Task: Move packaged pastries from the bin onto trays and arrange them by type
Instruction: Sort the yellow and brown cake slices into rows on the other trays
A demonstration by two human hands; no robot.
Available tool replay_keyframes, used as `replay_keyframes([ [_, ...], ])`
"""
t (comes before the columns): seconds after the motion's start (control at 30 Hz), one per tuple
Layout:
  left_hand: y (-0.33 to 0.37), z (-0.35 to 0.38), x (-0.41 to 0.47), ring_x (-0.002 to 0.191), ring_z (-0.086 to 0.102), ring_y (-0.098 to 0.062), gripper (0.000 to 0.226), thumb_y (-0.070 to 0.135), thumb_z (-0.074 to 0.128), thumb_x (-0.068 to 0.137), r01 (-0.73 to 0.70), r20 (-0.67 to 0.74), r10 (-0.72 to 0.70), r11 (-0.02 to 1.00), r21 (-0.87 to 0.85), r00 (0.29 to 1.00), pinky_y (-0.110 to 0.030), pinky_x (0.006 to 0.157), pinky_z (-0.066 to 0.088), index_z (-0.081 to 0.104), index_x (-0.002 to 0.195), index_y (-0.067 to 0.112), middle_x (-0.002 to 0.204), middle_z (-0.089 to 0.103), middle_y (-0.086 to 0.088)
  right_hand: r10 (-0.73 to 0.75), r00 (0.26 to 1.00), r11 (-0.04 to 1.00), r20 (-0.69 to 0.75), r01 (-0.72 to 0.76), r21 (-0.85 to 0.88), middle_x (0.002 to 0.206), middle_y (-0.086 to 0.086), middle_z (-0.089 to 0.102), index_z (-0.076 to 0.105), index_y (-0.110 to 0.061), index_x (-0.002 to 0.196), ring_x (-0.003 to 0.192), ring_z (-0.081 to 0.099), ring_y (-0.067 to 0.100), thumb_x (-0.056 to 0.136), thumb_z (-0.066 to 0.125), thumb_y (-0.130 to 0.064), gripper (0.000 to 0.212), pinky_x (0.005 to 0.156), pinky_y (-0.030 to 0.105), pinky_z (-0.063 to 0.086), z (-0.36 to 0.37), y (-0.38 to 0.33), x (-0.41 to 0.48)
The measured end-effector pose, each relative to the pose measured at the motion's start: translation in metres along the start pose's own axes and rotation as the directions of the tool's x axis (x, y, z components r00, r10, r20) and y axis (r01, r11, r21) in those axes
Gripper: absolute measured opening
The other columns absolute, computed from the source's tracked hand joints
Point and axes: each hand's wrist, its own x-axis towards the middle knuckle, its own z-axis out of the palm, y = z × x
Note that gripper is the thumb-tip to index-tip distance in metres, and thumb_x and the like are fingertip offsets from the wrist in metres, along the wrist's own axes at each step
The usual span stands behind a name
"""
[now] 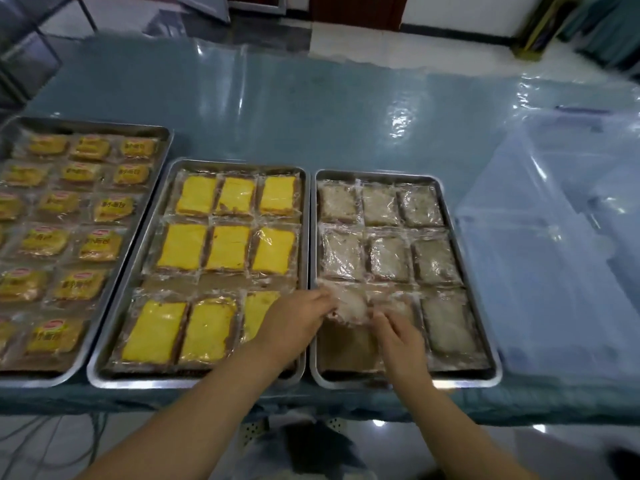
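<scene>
The tabletop (311, 116), teal under a glossy clear sheet (398, 98), carries three metal trays in a row along its near edge: left tray (104, 125), middle tray (239, 164) and right tray (377, 176), rims close together. A clear bin (554, 271) stands just beside the right tray.

Teal table (242, 98) is being covered w/ a clear plastic sheet (398, 116), and light's being bounced off it. Cables (93, 439) are being left dangling below the front edge, bottom left. In the bg, a dark wooden door (356, 8) is being shown, plus a metal frame (48, 43) top left.
</scene>
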Motion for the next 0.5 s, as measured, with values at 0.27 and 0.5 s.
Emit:
replay_keyframes([
  [0.27, 0.002, 0.031, -0.014, 0.067, 0.059, -0.018, 0.032, 0.001, 0.086, 0.046, -0.1, 0.042, 0.094, 0.979, 0.18, 0.995, -0.024, 0.06, 0.046, 0.071, 0.07, 0.015, 0.071, 0.066, 0.002, -0.22, 0.925, 0.762, 0.308, 0.361, -0.538, 0.118, -0.002, 0.062, 0.071, -0.014, 0.11, 0.111, 0.054, 0.015, 0.084, 0.063, -0.003, 0.029, 0.099, 0.019, 0.038, -0.022, 0.03, 0.006],
  [0.5, 0.021, 0.07, 0.022, 0.144, 0.0, -0.024, 0.069, 0.042, 0.048, 0.091, 0.005, 0.363, -0.117, 0.955, 0.295, 0.924, -0.04, 0.112, -0.012, 0.017, 0.148, 0.019, 0.157, 0.01, -0.003, -0.266, 0.921, 0.452, 0.285, 0.381, -0.807, 0.13, 0.004, 0.056, 0.067, -0.024, 0.112, 0.13, 0.041, 0.031, 0.077, 0.068, -0.013, 0.037, 0.104, 0.045, 0.036, -0.051, 0.044, 0.027],
])
